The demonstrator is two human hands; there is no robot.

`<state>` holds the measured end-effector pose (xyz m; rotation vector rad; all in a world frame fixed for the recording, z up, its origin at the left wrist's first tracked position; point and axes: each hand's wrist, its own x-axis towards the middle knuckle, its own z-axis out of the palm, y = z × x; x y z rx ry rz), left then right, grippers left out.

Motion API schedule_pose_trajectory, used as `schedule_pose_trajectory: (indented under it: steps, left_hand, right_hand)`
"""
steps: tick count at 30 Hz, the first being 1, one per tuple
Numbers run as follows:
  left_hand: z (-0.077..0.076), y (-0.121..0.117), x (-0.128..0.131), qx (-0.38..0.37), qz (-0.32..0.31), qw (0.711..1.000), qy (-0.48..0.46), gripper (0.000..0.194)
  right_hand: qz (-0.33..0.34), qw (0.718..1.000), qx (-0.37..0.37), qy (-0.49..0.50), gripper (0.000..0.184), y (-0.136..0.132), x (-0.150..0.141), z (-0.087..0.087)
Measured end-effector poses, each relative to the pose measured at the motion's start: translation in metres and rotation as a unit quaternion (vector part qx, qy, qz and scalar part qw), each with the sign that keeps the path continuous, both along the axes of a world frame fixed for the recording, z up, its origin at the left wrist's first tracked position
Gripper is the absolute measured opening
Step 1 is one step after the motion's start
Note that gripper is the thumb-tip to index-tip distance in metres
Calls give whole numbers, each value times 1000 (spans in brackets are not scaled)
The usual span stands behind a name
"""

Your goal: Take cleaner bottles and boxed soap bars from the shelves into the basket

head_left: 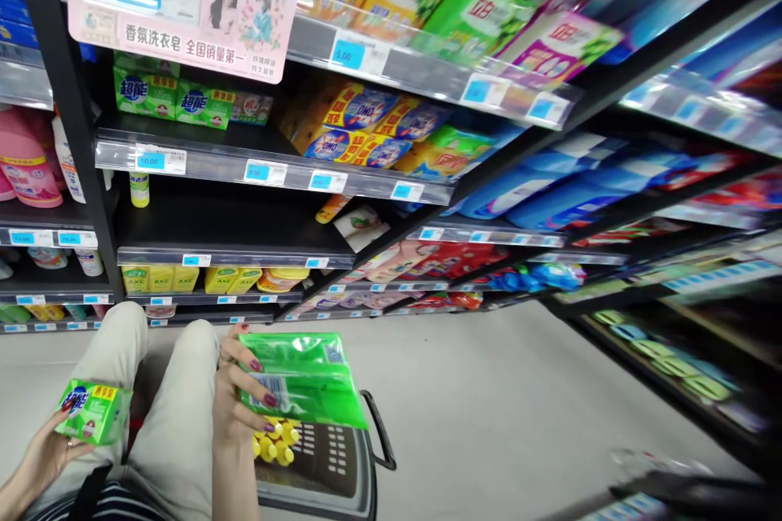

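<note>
Gripping green pack (93, 413), left hand (50, 449); packet (309, 384), right hand (237, 387).

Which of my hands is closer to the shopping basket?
Right. Your right hand, holding a large green pack, is up beside the shopping basket; your left hand, holding a smaller green pack, is farther off, across your legs.

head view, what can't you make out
Head view: thumb of the right hand, hidden behind the green plastic-wrapped pack.
Head view: far side of the basket, mostly hidden by that pack.
Head view: figures on far-right price tags, blurred.
Head view: left forearm, cut off by left edge.
</note>
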<state>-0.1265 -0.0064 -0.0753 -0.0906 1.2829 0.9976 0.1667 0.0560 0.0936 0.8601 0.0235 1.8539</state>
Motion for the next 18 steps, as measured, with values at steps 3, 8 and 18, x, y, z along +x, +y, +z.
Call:
schedule_pose_trajectory:
  steps: [3,8,18]
  left_hand:
    - [-1,1,-1,5,-4,1000,6,70]
    - [-6,1,-5,12,-10,1000,11,44]
    - [-4,3,-6,9,-21,1000,20,46]
  right_hand:
    - [-10,998,37,59,53,5,-12,-7]
    - [-118,990,67,40,41,5,-32,-33]
    - [-235,962,-5,-141,44,-2,-31,-40]
